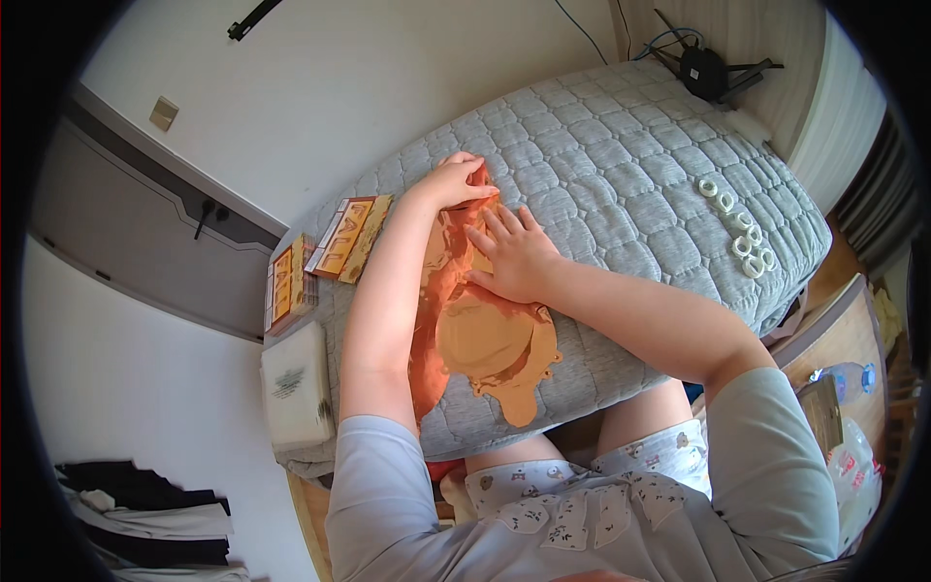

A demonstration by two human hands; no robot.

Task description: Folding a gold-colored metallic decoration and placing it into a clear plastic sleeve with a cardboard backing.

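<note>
A shiny copper-orange foil balloon point(485, 335), flat and deflated, lies creased on the grey quilted mattress in front of me. At the balloon's far end my left hand point(454, 182) is closed, its thumb and fingers gripping a fold of the foil. My right hand point(519, 254) rests flat on the upper part of the balloon with its fingers spread. The rounded near part, with a tab pointing toward me, lies free of both hands. My left forearm hides some of the balloon's left edge.
Orange-and-yellow printed packets point(349, 238) and a stack of similar packets point(291, 286) lie left of my forearm, above a pack of clear plastic bags point(296, 388). Several small white rings point(754, 264) sit at the right of the mattress point(630, 184). A black router point(703, 71) stands far right.
</note>
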